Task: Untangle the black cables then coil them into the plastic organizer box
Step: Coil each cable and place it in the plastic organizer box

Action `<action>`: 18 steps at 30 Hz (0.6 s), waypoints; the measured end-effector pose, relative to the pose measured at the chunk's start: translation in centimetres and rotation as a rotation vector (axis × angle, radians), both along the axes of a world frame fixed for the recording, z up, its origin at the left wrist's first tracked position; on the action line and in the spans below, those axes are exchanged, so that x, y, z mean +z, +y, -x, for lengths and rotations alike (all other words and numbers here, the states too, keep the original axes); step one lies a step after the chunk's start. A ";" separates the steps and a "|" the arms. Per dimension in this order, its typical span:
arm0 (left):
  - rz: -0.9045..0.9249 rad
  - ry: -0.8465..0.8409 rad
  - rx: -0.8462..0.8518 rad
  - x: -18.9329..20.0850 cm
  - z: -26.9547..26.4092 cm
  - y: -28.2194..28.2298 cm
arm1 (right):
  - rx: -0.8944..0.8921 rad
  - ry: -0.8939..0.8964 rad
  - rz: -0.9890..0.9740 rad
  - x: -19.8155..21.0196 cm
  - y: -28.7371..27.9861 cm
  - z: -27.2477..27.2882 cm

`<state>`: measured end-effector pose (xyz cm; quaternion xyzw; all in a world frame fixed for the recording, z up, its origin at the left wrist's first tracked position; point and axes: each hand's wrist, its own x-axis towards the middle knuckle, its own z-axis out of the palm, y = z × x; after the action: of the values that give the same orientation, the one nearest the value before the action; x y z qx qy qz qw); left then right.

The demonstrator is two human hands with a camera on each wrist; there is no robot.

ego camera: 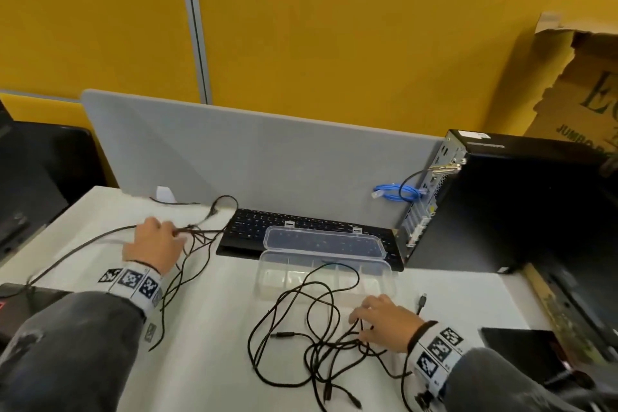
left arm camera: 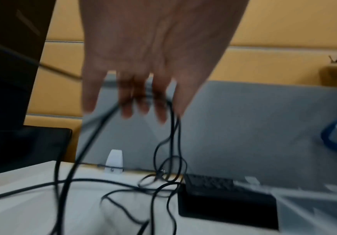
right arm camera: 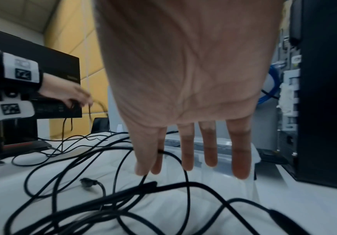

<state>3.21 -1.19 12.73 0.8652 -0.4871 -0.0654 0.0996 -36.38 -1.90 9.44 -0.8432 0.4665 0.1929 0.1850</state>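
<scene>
Thin black cables lie in two groups on the white table. My left hand is raised at the left and pinches a bunch of strands that hang from its fingers down to the table. My right hand is low over the nearer tangle, its fingers nearly straight, with one strand caught between thumb and forefinger. The clear plastic organizer box stands open between the hands, its lid leaning on the keyboard. One cable loop crosses the box.
A black keyboard lies behind the box, against a grey divider panel. A black computer tower with a blue cable stands at the right. A monitor stands at the left, and a dark flat object lies near right.
</scene>
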 end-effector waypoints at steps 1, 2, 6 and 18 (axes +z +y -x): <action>-0.205 0.005 0.000 -1.3 0.1 0.2 | -0.013 -0.012 -0.005 -0.2 0.0 0.3; -0.334 0.006 -0.002 -2.1 0.3 0.4 | -0.022 -0.020 -0.012 -0.3 0.0 0.5; -0.353 0.053 -0.128 -2.0 2.4 1.0 | -0.086 -0.049 -0.017 -0.4 0.0 1.5; 0.048 0.970 -0.844 1.2 19.8 5.1 | -0.188 -0.828 0.039 9.4 1.8 -1.0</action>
<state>-16.60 3.89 13.97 0.4688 -0.6866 -0.4717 0.2936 -35.36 -0.12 18.83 -0.8066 0.4313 -0.1885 0.3575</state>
